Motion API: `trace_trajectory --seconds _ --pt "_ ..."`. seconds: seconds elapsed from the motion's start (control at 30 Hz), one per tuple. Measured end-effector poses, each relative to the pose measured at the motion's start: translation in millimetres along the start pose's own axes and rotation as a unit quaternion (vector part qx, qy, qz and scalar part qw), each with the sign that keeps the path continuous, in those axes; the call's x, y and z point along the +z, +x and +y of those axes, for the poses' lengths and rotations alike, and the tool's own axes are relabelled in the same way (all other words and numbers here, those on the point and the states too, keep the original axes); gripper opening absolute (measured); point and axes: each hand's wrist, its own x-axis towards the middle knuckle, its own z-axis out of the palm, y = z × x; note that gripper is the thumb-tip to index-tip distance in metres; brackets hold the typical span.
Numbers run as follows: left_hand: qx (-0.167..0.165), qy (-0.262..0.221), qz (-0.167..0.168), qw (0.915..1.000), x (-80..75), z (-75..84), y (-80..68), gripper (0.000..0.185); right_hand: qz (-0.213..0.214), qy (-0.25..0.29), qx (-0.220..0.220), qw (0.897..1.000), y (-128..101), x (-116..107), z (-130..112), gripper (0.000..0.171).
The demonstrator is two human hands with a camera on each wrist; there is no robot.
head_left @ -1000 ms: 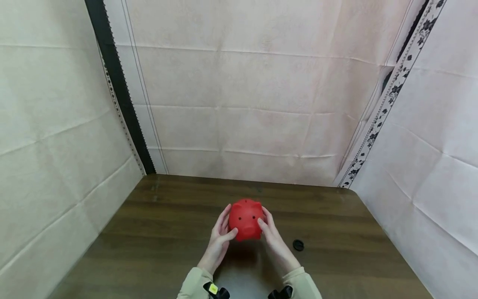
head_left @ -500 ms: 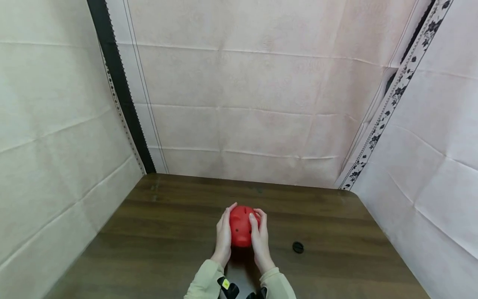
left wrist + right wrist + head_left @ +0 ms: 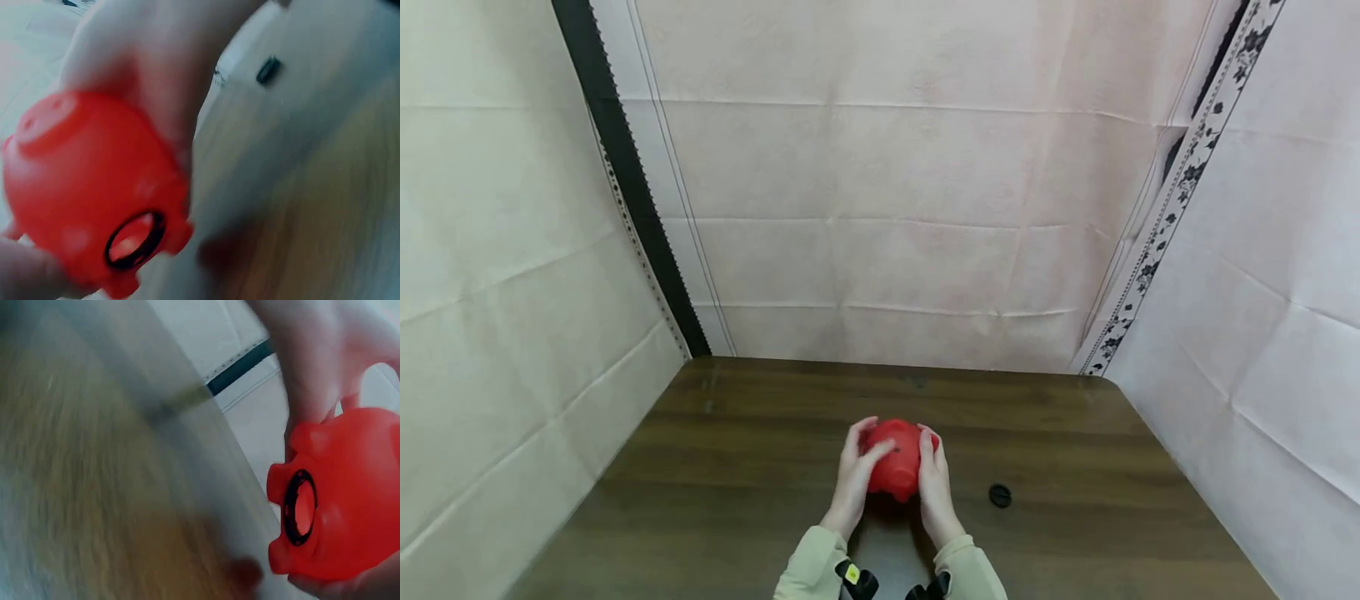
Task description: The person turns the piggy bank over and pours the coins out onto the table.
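Red plastic piggy bank (image 3: 895, 468) sits between both palms above the dark wooden table (image 3: 737, 467), the left hand (image 3: 855, 479) and right hand (image 3: 936, 487) curling their fingers round its sides, with a small black round plug (image 3: 999, 496) lying on the wood well right of the right fingers. From the left wrist the open round hole (image 3: 134, 238) in its belly shows below the gripping fingers, and from the right wrist the same hole (image 3: 299, 507) faces the camera, so I judge a firm, even squeeze from both sides is best while it is tilted.
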Motion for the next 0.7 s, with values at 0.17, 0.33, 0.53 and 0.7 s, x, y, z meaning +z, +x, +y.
trace_trajectory --seconds 0.17,0.33,0.53,0.7 --pt "-0.035 0.106 -0.095 0.9893 -13.5 -2.9 -5.9 0.078 0.022 0.005 -0.014 1.000 4 -4 3 0.054" --pt "0.007 0.127 -0.131 0.9831 -17.0 7.2 -13.3 0.094 0.032 -0.065 -0.118 0.990 2 -5 -14 0.042" --pt "0.135 0.112 -0.134 0.9753 -12.2 21.1 -12.9 0.101 0.057 -0.077 -0.326 0.940 4 -4 -33 0.044" --pt "0.031 0.076 -0.097 0.9919 -20.0 -1.2 2.3 0.097 0.066 -0.165 -0.283 0.943 24 4 -4 0.039"
